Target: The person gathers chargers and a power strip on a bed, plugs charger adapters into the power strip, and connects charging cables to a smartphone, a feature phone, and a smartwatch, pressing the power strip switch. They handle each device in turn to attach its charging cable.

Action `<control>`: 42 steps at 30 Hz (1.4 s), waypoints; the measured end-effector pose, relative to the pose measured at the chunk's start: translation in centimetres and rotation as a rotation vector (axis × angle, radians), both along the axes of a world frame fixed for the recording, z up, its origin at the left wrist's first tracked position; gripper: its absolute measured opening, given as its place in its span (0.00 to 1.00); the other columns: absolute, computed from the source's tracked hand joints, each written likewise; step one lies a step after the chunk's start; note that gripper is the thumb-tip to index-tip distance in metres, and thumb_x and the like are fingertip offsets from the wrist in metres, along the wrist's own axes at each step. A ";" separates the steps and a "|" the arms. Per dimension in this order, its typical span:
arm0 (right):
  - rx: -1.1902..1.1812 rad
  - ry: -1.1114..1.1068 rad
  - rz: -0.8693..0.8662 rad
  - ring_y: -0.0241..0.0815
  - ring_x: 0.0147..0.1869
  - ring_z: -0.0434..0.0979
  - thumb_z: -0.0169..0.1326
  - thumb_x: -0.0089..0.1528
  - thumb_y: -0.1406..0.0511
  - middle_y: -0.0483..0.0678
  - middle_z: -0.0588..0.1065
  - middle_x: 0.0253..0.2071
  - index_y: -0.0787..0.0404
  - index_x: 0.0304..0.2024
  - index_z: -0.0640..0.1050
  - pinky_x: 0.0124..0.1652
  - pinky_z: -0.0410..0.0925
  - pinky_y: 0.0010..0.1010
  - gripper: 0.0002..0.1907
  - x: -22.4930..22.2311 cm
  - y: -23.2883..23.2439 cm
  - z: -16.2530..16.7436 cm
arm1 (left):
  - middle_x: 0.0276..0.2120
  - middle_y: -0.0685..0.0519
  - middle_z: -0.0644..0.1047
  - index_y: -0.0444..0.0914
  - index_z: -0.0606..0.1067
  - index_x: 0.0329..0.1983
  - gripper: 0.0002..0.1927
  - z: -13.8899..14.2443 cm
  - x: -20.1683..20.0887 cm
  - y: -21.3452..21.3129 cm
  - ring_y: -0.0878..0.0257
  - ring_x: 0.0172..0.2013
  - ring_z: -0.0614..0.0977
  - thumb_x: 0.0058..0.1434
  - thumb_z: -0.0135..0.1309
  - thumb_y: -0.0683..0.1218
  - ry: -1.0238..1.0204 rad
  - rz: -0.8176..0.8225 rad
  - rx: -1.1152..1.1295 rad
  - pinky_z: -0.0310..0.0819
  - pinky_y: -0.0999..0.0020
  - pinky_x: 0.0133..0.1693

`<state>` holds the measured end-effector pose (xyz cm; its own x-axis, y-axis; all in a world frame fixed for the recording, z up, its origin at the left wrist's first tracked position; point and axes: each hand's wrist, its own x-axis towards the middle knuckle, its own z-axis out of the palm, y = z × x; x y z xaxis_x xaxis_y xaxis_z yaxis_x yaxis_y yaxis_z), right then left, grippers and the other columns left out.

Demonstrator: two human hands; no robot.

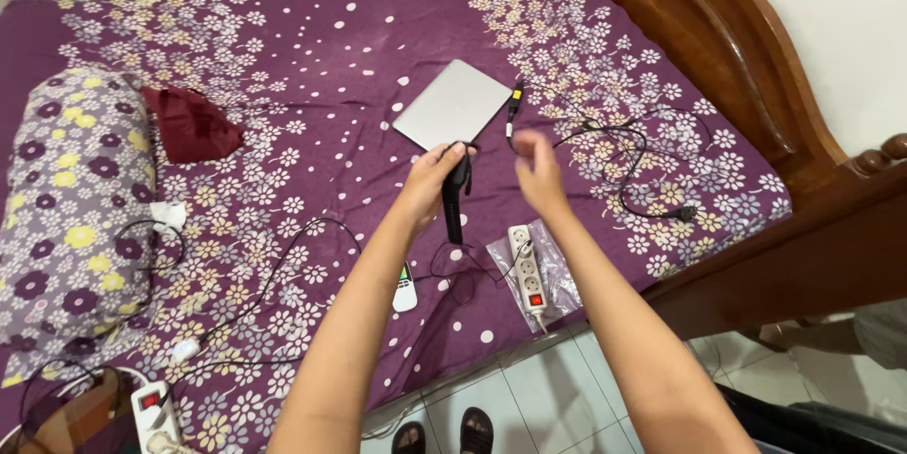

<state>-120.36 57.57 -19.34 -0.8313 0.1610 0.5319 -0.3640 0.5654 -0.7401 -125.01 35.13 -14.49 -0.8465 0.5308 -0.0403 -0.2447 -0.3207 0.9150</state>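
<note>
Brightness: bright and even across the purple flowered bedsheet (312, 142), no dark corners.
Light source: soft and diffuse, seemingly from overhead; no lamp or window is in view.
Shadows: faint and short, a thin one under the forearms and beside the bolster pillow (71, 189).
Glare: a mild sheen on the silver laptop (453, 102) and on the wooden bed frame (746, 67).
Blur: the right hand (537, 171) is smeared by motion; the left hand (430, 185) is sharper.
Distortion: wide-angle stretch, the frame bowing at the edges.
</note>
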 end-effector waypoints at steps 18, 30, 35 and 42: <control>-0.844 -0.465 0.339 0.41 0.49 0.80 0.43 0.72 0.54 0.46 0.76 0.46 0.57 0.66 0.70 0.50 0.71 0.35 0.25 2.4 -2.5 0.4 | 0.40 0.47 0.81 0.33 0.75 0.50 0.13 0.8 -0.2 -1.2 0.62 0.42 0.81 0.71 0.50 0.48 -0.050 -0.404 0.253 0.75 0.68 0.49; -0.741 -0.432 0.238 0.40 0.49 0.80 0.52 0.70 0.61 0.46 0.80 0.48 0.61 0.55 0.78 0.50 0.72 0.33 0.14 2.7 -5.7 2.2 | 0.42 0.46 0.80 0.34 0.73 0.49 0.12 0.3 -3.2 -3.9 0.64 0.37 0.80 0.72 0.48 0.48 -0.079 -0.375 0.272 0.77 0.67 0.43; -0.662 -0.504 0.080 0.37 0.49 0.80 0.50 0.68 0.60 0.44 0.79 0.52 0.56 0.60 0.74 0.48 0.72 0.29 0.19 3.0 -4.9 0.6 | 0.42 0.46 0.80 0.35 0.74 0.49 0.12 0.6 -3.5 -4.1 0.64 0.32 0.78 0.72 0.48 0.49 -0.120 -0.357 0.303 0.76 0.68 0.38; -0.255 -0.690 0.221 0.41 0.53 0.76 0.58 0.54 0.68 0.54 0.73 0.56 0.56 0.68 0.67 0.50 0.73 0.34 0.38 6.1 -8.4 -7.0 | 0.44 0.48 0.80 0.36 0.73 0.51 0.12 2.0 -3.2 -2.4 0.65 0.36 0.79 0.72 0.50 0.49 -0.128 -0.357 0.376 0.76 0.70 0.39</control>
<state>-114.30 49.19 -26.37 -0.9887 0.0009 -0.1502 0.1429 0.3146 -0.9384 -128.21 32.77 -12.54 -0.6117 0.7825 0.1165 -0.5009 -0.4970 0.7086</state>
